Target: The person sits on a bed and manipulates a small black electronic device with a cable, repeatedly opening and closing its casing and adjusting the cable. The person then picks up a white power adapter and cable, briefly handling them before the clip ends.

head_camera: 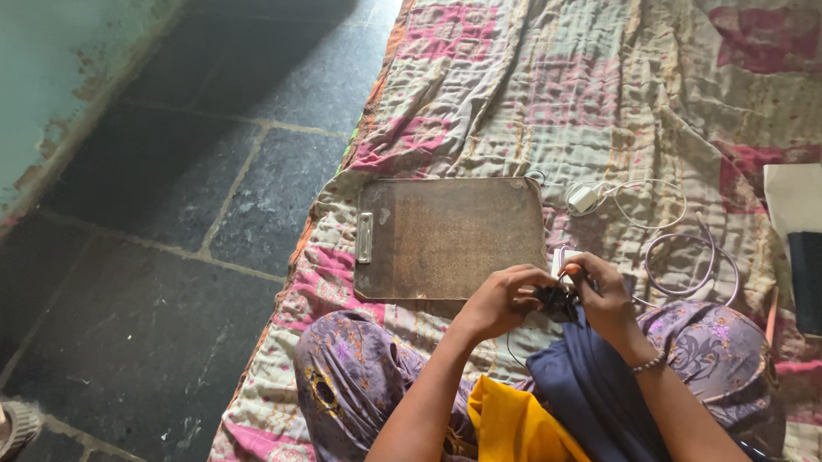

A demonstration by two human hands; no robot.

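A patchwork quilt (609,71) covers the floor; on it lie a brown clipboard (449,236), clip to the left, and white cables (660,237). Above the lap, left hand (501,301) and right hand (602,296) both pinch a small dark object (555,301); its orientation is unclear.

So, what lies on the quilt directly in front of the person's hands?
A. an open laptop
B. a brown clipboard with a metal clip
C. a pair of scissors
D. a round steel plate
B: a brown clipboard with its metal clip at the left end lies flat on the patchwork quilt, just beyond the left hand and right hand.
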